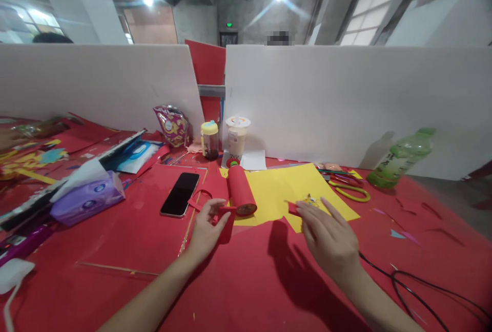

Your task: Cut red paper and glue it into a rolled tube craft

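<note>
My left hand (207, 229) pinches a folded red paper piece (226, 225) between thumb and fingers, just below a red paper roll (241, 188). The roll lies on a yellow sheet (274, 191), its round end facing me. To the right, my right hand (328, 234) is closed on a small red paper strip (293, 208) at its fingertips, over the yellow sheet's front edge. A thin red paper loop (200, 198) sits left of the roll, near my left fingers.
A phone (180, 194) and a purple tissue pack (89, 199) lie left. Behind stand a snack bag (172, 126), yellow-lidded bottle (209, 140) and cup (237, 140). Yellow-handled scissors (351, 192), a leaning green bottle (402, 160) and a black cable (411, 283) are right.
</note>
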`<state>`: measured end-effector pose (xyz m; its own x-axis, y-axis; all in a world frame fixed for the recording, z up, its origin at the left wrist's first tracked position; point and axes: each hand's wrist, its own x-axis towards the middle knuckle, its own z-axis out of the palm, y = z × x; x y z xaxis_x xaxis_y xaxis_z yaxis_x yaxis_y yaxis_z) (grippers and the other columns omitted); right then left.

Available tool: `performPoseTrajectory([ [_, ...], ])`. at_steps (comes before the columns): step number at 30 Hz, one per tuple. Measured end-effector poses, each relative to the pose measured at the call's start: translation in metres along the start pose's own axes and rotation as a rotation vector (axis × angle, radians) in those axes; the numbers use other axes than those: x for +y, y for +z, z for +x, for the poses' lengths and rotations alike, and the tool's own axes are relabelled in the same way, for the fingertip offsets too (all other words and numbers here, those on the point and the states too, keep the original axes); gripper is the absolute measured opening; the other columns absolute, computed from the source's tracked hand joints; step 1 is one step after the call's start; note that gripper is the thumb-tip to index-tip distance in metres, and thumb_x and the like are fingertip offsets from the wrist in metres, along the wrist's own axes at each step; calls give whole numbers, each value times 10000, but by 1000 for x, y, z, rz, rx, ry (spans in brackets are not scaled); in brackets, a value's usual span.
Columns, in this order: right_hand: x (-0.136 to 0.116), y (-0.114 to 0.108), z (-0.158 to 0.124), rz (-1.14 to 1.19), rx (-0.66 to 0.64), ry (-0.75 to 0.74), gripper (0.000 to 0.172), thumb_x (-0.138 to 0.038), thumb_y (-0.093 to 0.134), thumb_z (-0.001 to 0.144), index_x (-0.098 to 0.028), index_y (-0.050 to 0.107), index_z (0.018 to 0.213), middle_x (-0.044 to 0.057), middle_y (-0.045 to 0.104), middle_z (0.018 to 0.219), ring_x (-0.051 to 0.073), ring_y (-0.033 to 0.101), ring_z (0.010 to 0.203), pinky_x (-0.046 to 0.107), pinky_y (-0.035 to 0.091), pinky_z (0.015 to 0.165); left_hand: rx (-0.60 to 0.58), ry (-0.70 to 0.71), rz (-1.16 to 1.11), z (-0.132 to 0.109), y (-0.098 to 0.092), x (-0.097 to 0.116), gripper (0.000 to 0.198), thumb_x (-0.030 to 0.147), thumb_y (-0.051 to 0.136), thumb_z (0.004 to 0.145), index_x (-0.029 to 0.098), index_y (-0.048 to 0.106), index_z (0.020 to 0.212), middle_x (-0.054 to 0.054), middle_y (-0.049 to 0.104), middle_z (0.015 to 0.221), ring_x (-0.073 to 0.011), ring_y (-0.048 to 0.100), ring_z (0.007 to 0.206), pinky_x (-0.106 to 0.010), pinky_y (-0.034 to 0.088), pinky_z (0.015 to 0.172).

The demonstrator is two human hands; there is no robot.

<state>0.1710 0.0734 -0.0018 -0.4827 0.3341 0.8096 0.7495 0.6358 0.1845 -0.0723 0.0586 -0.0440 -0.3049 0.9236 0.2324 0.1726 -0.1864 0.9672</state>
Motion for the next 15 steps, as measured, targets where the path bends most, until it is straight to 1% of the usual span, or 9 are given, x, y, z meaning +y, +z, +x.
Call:
performPoseTrajectory([
  [2,-3,-9,4,-23,35,-23,241,-48,502,760,-148,531,977,82,691,880,179,634,862,386,412,910,-20,7,37,-1,0,-1,212,265,575,693,186,541,887,-45,620,872,-154,594,833,-280,460,755],
  [4,-11,-10,2,-15,-57,-27,207,-75,478,773,-144,548,954,93,694,863,188,648,800,386,431,866,-34,1,71,-2,-1,-1,212,274,559,714,183,543,904,-53,618,891,-159,587,841,-280,455,747],
  [5,-16,-8,0,2,-160,-17,164,-110,479,777,-155,565,909,80,697,793,180,653,709,363,460,803,-39,-11,74,-2,-1,-2,215,279,552,721,181,542,913,-56,618,895,-162,586,840,-279,456,735],
  [6,-21,-5,-2,50,-325,12,116,-155,505,767,-171,578,856,44,685,677,164,636,586,332,483,718,-46,-26,66,-3,-1,-2,221,284,548,725,180,539,920,-57,619,891,-163,587,837,-276,458,724],
  [7,-26,-1,-3,104,-530,47,134,-209,551,746,-173,588,870,38,677,645,175,631,571,308,488,641,-54,-45,48,-3,-1,-2,227,286,548,726,179,535,926,-54,621,881,-163,589,829,-273,461,714],
  [9,-35,6,-2,169,-768,150,186,-265,594,720,-172,601,881,67,683,718,213,640,654,301,482,598,-76,-99,-14,-3,0,-1,243,287,558,721,179,525,936,-39,625,838,-159,597,797,-266,467,691],
  [10,-37,11,0,204,-821,207,205,-267,583,732,-168,599,910,88,684,789,230,640,721,313,483,625,-87,-135,-49,-3,0,0,258,290,563,717,179,519,946,-31,628,810,-157,602,771,-265,470,674],
  [13,-38,28,8,399,-768,413,267,-256,462,812,-163,536,1051,128,631,1015,233,609,890,350,472,749,-99,-243,-137,-1,1,3,290,307,599,684,167,536,930,-19,643,750,-157,607,710,-263,474,635],
  [15,-36,45,15,594,-687,577,287,-295,448,817,-182,500,1076,114,612,1048,215,586,952,369,456,812,-79,-275,-177,1,1,6,253,329,622,659,151,567,830,-21,653,725,-157,607,698,-259,473,643],
])
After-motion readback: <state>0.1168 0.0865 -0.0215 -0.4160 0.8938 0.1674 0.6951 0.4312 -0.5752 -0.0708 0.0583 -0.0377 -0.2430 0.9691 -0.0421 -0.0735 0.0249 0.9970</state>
